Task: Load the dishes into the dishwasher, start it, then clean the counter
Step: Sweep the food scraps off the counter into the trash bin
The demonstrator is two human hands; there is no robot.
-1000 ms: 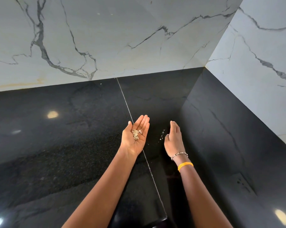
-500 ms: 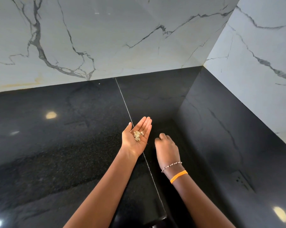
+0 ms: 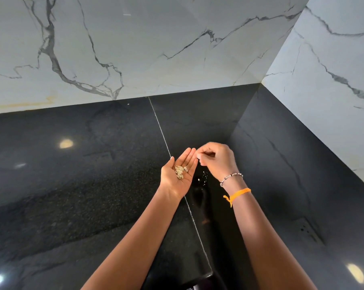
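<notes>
My left hand [image 3: 179, 174] is held palm up over the black polished counter [image 3: 82, 185], fingers straight, with a small heap of pale crumbs [image 3: 179, 171] lying in the palm. My right hand [image 3: 216, 160] hovers just right of the left fingertips with its fingers curled together, pinching what looks like a small pale scrap at the tips. A few tiny pale crumbs [image 3: 203, 177] are scattered on the counter below and between the two hands.
The counter ends in a corner between two white marble-look walls [image 3: 156, 49]. A thin seam [image 3: 162, 135] runs across the counter under my left hand. The counter's front edge [image 3: 206, 275] shows near the bottom, with a dark gap beside it.
My right hand swept flat on the counter, then curled its fingers, lifted and moved up to the left hand's fingertips. The left hand stayed palm up with the crumbs.
</notes>
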